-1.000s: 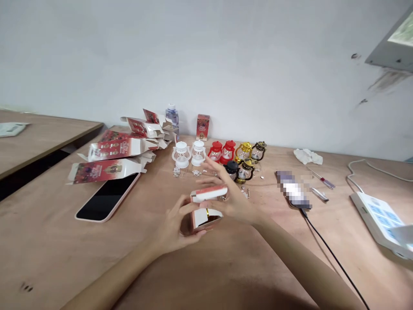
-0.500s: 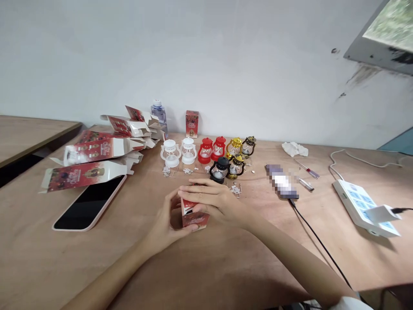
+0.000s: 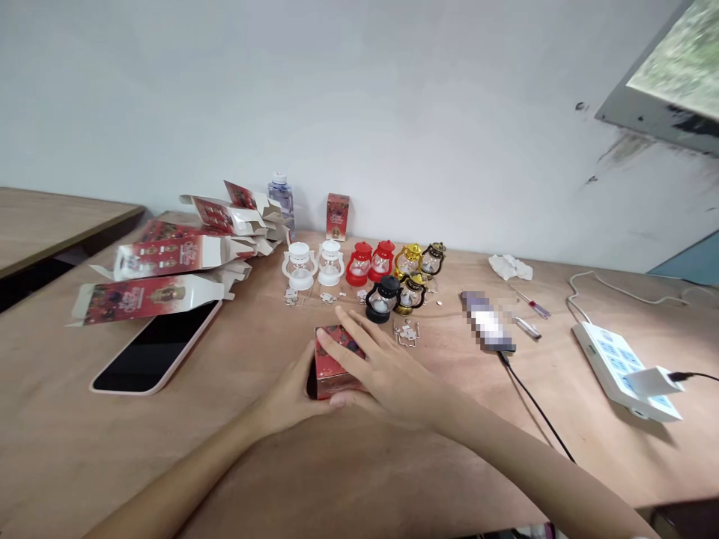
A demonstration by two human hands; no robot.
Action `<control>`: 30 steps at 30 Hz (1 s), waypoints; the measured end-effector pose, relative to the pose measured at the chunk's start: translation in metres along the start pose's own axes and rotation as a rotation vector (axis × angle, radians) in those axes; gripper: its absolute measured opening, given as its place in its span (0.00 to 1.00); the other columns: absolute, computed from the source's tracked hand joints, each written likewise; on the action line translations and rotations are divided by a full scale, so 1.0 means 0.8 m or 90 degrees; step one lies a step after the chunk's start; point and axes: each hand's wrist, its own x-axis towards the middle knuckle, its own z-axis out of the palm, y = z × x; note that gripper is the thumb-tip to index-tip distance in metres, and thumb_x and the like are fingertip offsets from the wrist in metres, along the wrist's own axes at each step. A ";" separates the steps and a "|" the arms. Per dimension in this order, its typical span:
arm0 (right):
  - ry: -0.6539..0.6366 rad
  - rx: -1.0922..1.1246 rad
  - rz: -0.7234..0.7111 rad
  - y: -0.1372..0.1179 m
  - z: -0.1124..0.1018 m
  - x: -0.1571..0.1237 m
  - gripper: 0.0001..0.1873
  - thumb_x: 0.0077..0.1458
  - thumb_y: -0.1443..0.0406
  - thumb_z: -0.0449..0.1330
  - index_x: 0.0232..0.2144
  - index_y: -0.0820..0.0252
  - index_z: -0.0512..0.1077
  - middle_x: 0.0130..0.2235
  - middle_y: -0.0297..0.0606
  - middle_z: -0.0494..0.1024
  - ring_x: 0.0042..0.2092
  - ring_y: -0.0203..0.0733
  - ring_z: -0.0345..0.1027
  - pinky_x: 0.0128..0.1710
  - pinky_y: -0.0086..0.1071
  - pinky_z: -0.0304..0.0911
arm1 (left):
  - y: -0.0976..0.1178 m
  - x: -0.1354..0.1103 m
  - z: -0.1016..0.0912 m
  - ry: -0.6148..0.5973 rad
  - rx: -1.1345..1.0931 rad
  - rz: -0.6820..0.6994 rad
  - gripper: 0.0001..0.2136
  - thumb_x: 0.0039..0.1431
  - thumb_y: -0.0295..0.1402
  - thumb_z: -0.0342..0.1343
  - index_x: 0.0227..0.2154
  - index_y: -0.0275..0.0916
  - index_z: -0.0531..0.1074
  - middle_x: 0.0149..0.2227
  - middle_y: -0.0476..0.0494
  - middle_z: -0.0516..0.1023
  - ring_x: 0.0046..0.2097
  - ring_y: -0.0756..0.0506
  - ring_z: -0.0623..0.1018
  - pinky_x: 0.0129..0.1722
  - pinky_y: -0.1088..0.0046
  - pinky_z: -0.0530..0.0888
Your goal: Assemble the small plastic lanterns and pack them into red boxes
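Note:
A small red printed cardboard box [image 3: 332,361] stands on the table in front of me. My left hand [image 3: 289,397] is curled round its left side and front, the thumb along the lower front. Over its top and right side lies my right hand [image 3: 382,367], fingers on the lid and thumb near the lower front edge. The lid looks flat, and the box's contents are hidden. Just beyond stand small lanterns: two white [image 3: 299,268], two red [image 3: 359,263], a black one [image 3: 383,299] and several gold or bronze ones [image 3: 412,293].
Opened red cartons [image 3: 162,254] are piled at the left over a phone [image 3: 157,348]. A bottle [image 3: 281,202] and another red box [image 3: 337,217] stand by the wall. Small metal parts [image 3: 407,332], a screwdriver [image 3: 533,303], a cabled phone [image 3: 487,322] and a power strip [image 3: 626,370] lie rightward.
The box's top flap has gone from partly raised to flat. My right hand has shifted slightly right and down, its fingers now spread across the lid. My left hand still holds the side.

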 end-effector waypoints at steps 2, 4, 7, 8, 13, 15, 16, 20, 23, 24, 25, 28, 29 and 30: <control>0.026 0.026 0.012 0.007 -0.014 0.001 0.37 0.62 0.50 0.45 0.66 0.61 0.42 0.68 0.53 0.43 0.69 0.56 0.34 0.62 0.54 0.50 | 0.002 -0.001 -0.001 -0.055 -0.007 -0.027 0.33 0.46 0.38 0.65 0.55 0.40 0.61 0.53 0.40 0.73 0.52 0.37 0.75 0.51 0.57 0.73; 0.092 0.068 0.034 0.015 -0.033 0.002 0.36 0.63 0.50 0.40 0.67 0.58 0.36 0.69 0.46 0.41 0.69 0.50 0.31 0.65 0.51 0.45 | 0.001 -0.001 -0.002 -0.083 -0.014 -0.044 0.31 0.49 0.39 0.63 0.55 0.40 0.59 0.53 0.39 0.73 0.52 0.37 0.74 0.53 0.55 0.71; 0.187 0.114 0.047 0.023 -0.055 0.006 0.33 0.65 0.50 0.34 0.67 0.52 0.32 0.69 0.36 0.39 0.69 0.45 0.30 0.67 0.48 0.40 | -0.001 -0.003 -0.002 -0.095 -0.020 -0.056 0.31 0.48 0.40 0.63 0.54 0.42 0.59 0.53 0.40 0.73 0.53 0.37 0.74 0.54 0.54 0.70; 0.196 0.115 0.046 0.023 -0.056 0.008 0.32 0.65 0.51 0.33 0.67 0.52 0.32 0.69 0.35 0.38 0.69 0.45 0.30 0.67 0.49 0.39 | -0.002 -0.003 -0.001 -0.091 -0.019 -0.056 0.30 0.48 0.40 0.63 0.54 0.42 0.60 0.53 0.40 0.73 0.53 0.37 0.74 0.54 0.55 0.70; 0.055 0.039 -0.019 0.007 -0.017 0.017 0.38 0.63 0.48 0.42 0.67 0.57 0.33 0.68 0.44 0.48 0.68 0.51 0.39 0.65 0.52 0.42 | -0.001 -0.005 0.000 -0.059 0.014 -0.029 0.33 0.48 0.40 0.62 0.57 0.41 0.57 0.55 0.41 0.70 0.55 0.36 0.71 0.53 0.57 0.70; -0.006 0.023 -0.019 0.003 -0.005 0.016 0.40 0.60 0.48 0.49 0.66 0.57 0.40 0.66 0.46 0.53 0.66 0.55 0.45 0.62 0.54 0.50 | -0.002 -0.004 0.000 -0.062 0.042 -0.022 0.34 0.49 0.41 0.62 0.58 0.41 0.56 0.55 0.40 0.69 0.55 0.36 0.70 0.52 0.57 0.70; -0.029 0.027 -0.012 0.003 -0.005 0.016 0.39 0.59 0.49 0.51 0.66 0.57 0.44 0.64 0.48 0.57 0.64 0.56 0.50 0.60 0.53 0.55 | -0.002 -0.004 -0.001 -0.070 0.054 -0.022 0.34 0.49 0.41 0.62 0.57 0.41 0.56 0.55 0.39 0.69 0.55 0.36 0.71 0.52 0.57 0.70; -0.031 0.116 -0.005 0.025 -0.056 0.021 0.34 0.58 0.55 0.56 0.64 0.54 0.52 0.56 0.46 0.69 0.53 0.50 0.66 0.50 0.44 0.67 | -0.003 -0.002 -0.001 -0.107 0.158 0.003 0.40 0.45 0.45 0.64 0.60 0.43 0.52 0.59 0.37 0.65 0.58 0.35 0.67 0.55 0.52 0.67; 0.162 0.166 0.030 0.064 -0.119 0.044 0.32 0.54 0.56 0.61 0.60 0.51 0.59 0.54 0.40 0.70 0.52 0.48 0.67 0.49 0.44 0.68 | -0.004 -0.002 0.000 -0.125 0.284 0.027 0.38 0.50 0.44 0.61 0.61 0.42 0.51 0.62 0.35 0.61 0.61 0.35 0.63 0.59 0.50 0.62; 0.233 0.162 0.031 0.082 -0.138 0.056 0.33 0.52 0.56 0.63 0.59 0.51 0.60 0.53 0.39 0.70 0.52 0.48 0.66 0.48 0.45 0.68 | -0.003 -0.002 0.000 -0.135 0.320 0.039 0.34 0.52 0.42 0.59 0.60 0.42 0.55 0.62 0.35 0.61 0.62 0.35 0.62 0.59 0.51 0.61; 0.304 0.143 0.038 0.103 -0.152 0.071 0.35 0.49 0.57 0.65 0.58 0.51 0.61 0.53 0.39 0.69 0.52 0.49 0.65 0.47 0.45 0.68 | -0.003 -0.002 0.000 -0.147 0.350 0.053 0.30 0.54 0.41 0.58 0.58 0.41 0.58 0.62 0.36 0.61 0.62 0.36 0.62 0.60 0.52 0.61; 0.392 0.009 0.114 0.176 -0.168 0.125 0.37 0.45 0.59 0.67 0.57 0.49 0.61 0.54 0.40 0.69 0.55 0.51 0.62 0.53 0.47 0.63 | -0.003 -0.002 0.001 -0.168 0.399 0.088 0.25 0.55 0.40 0.56 0.55 0.41 0.63 0.62 0.37 0.62 0.63 0.37 0.62 0.60 0.54 0.62; 0.390 -0.025 0.146 0.202 -0.163 0.144 0.38 0.43 0.59 0.68 0.57 0.53 0.61 0.54 0.42 0.69 0.54 0.52 0.63 0.53 0.49 0.62 | -0.003 -0.002 0.001 -0.169 0.405 0.090 0.25 0.55 0.40 0.56 0.55 0.40 0.63 0.62 0.37 0.62 0.63 0.37 0.62 0.60 0.55 0.62; 0.374 -0.055 0.188 0.226 -0.155 0.162 0.40 0.40 0.59 0.69 0.56 0.57 0.62 0.52 0.44 0.70 0.52 0.54 0.64 0.52 0.52 0.62 | -0.002 -0.002 0.001 -0.170 0.408 0.091 0.25 0.55 0.40 0.56 0.56 0.40 0.63 0.62 0.37 0.63 0.63 0.37 0.62 0.60 0.55 0.62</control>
